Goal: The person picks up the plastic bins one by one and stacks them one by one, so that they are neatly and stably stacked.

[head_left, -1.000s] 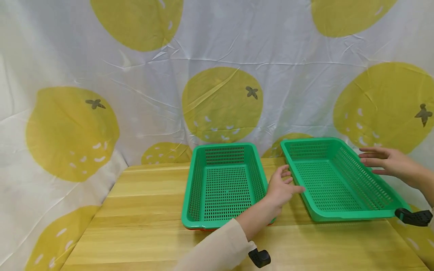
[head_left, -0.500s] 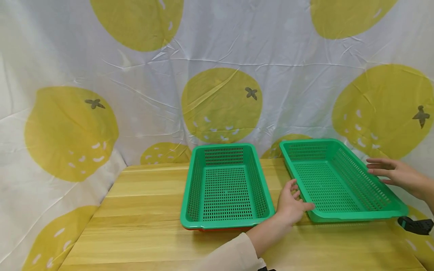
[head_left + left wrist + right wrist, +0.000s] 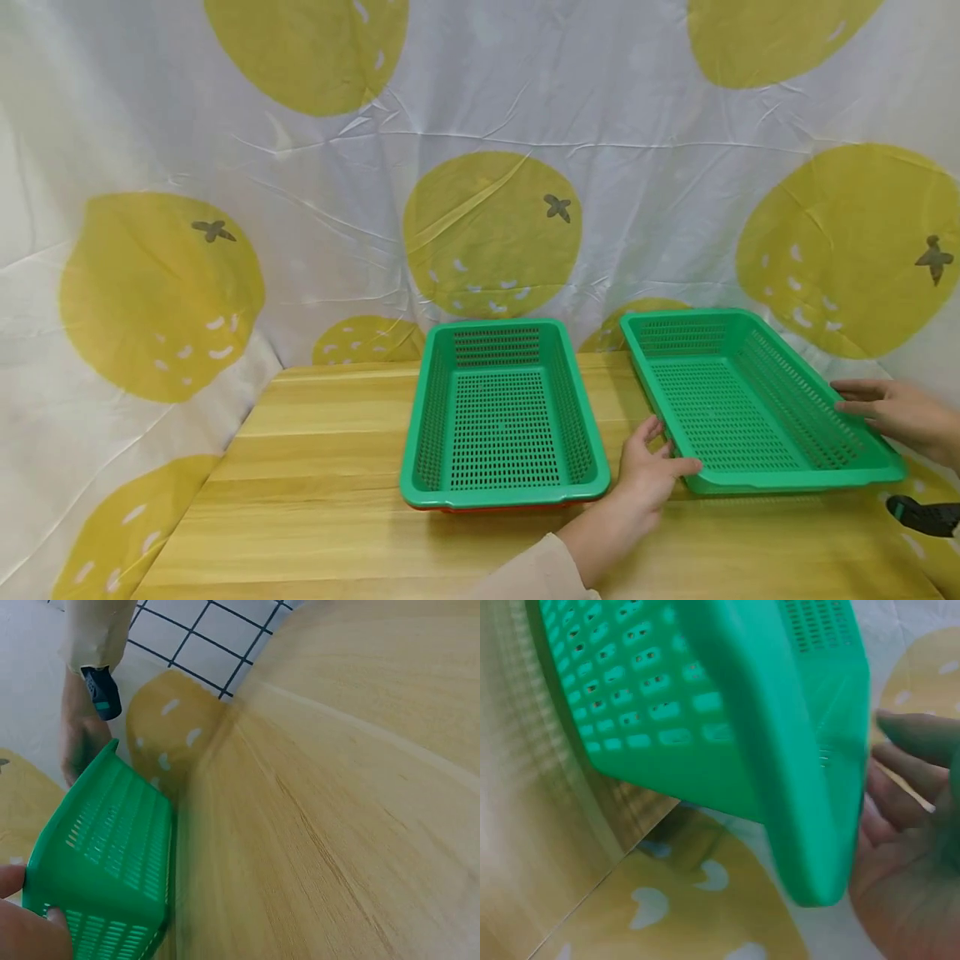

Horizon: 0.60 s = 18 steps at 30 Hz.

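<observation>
At the right of the head view a green mesh basket (image 3: 720, 408) lies on the wooden table, its right part at the table's edge. The left hand (image 3: 647, 475) is at its near left corner, thumb on the rim and the other fingers along the outer side wall. On the far side, the right hand (image 3: 900, 417) touches the right rim with extended fingers. In the left wrist view, fingers of the left hand (image 3: 30, 922) lie at the basket's rim (image 3: 67, 802). The right wrist view has the right hand (image 3: 907, 825) beside the rim (image 3: 757, 735), fingers slightly bent.
Another green basket (image 3: 502, 417) stands left of the hands, with a red rim showing just beneath it. The wooden table (image 3: 322, 483) extends to the left and front. Behind it hangs a white cloth (image 3: 645, 200) with yellow lemon prints.
The left hand has moved nearer the front and right, from beside the left rim to the near left corner. My right hand has come down along the right rim. Both baskets look almost unmoved.
</observation>
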Available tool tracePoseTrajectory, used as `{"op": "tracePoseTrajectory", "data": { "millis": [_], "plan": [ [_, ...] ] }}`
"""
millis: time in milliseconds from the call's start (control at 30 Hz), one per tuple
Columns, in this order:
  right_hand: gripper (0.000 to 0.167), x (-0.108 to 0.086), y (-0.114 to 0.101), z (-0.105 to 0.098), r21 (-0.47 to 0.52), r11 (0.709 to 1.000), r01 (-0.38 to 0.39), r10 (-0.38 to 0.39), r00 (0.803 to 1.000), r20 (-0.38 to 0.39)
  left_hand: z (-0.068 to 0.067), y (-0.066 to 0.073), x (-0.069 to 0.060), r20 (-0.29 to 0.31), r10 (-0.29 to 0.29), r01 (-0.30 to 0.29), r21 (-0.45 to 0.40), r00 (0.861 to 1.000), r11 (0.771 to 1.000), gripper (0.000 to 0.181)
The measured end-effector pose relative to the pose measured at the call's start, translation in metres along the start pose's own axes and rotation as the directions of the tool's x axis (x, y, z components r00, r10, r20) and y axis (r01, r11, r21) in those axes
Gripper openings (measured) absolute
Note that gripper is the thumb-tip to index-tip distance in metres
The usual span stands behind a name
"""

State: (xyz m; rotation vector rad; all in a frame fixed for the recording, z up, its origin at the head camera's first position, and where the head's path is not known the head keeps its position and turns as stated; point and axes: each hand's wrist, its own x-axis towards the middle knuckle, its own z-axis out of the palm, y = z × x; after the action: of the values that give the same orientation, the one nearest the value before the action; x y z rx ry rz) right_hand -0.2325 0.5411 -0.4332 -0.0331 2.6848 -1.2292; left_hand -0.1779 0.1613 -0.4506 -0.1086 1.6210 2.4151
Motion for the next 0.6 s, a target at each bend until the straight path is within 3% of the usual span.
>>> {"op": "tracePoseTrajectory", "data": {
  "millis": [100, 267, 600],
  "plan": [
    [0.077, -0.003, 0.003, 0.004, 0.004, 1.0, -0.021, 0.021, 1.0, 0.019, 0.0, -0.005, 0.003, 0.03, -0.024, 0.026, -0.081, 0.999, 0.996, 0.077],
    [0.071, -0.008, 0.005, 0.009, 0.008, 1.0, -0.024, 0.024, 0.999, -0.021, 0.003, -0.011, 0.007, 0.048, -0.031, 0.039, -0.175, 0.998, 0.984, 0.079],
    [0.072, -0.01, 0.005, 0.009, 0.028, 0.997, -0.071, 0.072, 0.997, -0.029, 0.008, -0.01, 0.003, 0.05, -0.021, 0.031, -0.21, 0.999, 0.977, 0.08]
  ]
}}
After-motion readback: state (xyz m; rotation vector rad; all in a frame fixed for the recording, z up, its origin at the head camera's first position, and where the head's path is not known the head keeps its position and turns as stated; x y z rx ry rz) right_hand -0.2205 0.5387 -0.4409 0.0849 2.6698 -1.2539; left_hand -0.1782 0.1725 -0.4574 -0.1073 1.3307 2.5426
